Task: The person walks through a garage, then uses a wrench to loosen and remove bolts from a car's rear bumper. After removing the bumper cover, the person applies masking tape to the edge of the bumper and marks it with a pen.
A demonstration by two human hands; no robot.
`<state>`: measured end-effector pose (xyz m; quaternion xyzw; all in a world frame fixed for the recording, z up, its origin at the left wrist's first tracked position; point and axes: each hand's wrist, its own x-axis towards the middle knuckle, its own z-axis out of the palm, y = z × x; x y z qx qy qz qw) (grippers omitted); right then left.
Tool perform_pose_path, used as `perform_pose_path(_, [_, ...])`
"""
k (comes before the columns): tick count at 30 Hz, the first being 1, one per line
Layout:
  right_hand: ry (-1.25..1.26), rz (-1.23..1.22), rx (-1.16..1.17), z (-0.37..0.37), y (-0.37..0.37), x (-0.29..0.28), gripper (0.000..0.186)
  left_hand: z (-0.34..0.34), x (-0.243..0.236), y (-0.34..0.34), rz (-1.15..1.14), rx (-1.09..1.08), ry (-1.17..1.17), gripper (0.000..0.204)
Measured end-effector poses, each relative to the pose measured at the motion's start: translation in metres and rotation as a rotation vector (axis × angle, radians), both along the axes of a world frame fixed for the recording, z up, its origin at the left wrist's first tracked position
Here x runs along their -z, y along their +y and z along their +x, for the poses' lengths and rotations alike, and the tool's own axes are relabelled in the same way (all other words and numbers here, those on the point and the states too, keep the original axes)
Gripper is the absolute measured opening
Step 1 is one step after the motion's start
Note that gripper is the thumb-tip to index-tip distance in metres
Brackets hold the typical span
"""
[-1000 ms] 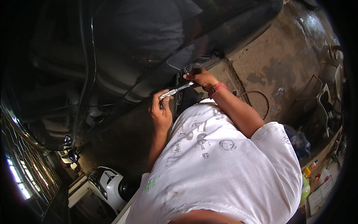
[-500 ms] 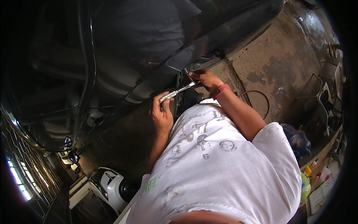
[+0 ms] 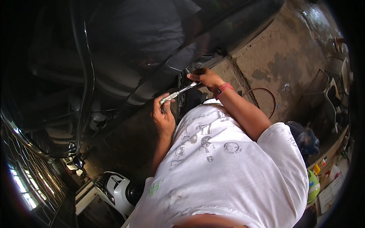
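Observation:
My left hand [image 3: 164,117] is closed round the knurled handle of a silver ratchet wrench [image 3: 178,93]. A small dark piece, too small to name, shows by its lower fingers. The wrench slants up to the right, and its far end meets my right hand [image 3: 206,78]. That hand's thumb and fingers are drawn together at a narrow opening in the lower edge of a black car [image 3: 125,45]; what they hold is hidden. A dark part [image 3: 182,99] with a light label lies just below the wrench. On my right wrist is a red-banded watch [image 3: 223,89].
A thin reddish hose [image 3: 272,97] curves over the stained concrete floor [image 3: 266,64] at right. Farther right stands a pale chair [image 3: 331,100]. A dark plastic bag [image 3: 304,137] is behind my right arm. At lower left are a white car front [image 3: 118,190] and a metal grille [image 3: 32,171].
The view has shifted slightly. My right thumb and fingers have moved a little over the wrench's far end; my left hand keeps its hold on the handle.

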<state>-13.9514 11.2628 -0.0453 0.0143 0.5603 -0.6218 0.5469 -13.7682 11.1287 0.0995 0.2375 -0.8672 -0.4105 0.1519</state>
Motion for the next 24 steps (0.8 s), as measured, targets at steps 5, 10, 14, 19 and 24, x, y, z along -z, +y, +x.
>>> perform_pose_path(5, [0.001, 0.000, 0.047, 0.002, -0.002, 0.002, 0.049, 0.002, 0.002, 0.000, 0.080, -0.036, -0.036, 0.024])
perform_pose_path(10, [-0.014, 0.000, 0.083, 0.004, -0.004, 0.001, 0.050, 0.004, 0.007, -0.003, -0.042, 0.023, 0.021, 0.026])
perform_pose_path(14, [-0.080, 0.000, 0.059, 0.001, -0.004, 0.000, 0.050, 0.008, 0.011, -0.005, -0.007, 0.022, 0.023, 0.027])
perform_pose_path(19, [0.019, 0.025, 0.050, 0.001, -0.006, 0.000, 0.052, 0.009, 0.011, -0.005, -0.031, 0.039, 0.000, 0.027])
perform_pose_path(24, [-0.049, -0.014, 0.043, 0.001, -0.002, 0.003, 0.056, 0.009, 0.010, -0.005, -0.023, 0.035, 0.000, 0.027])
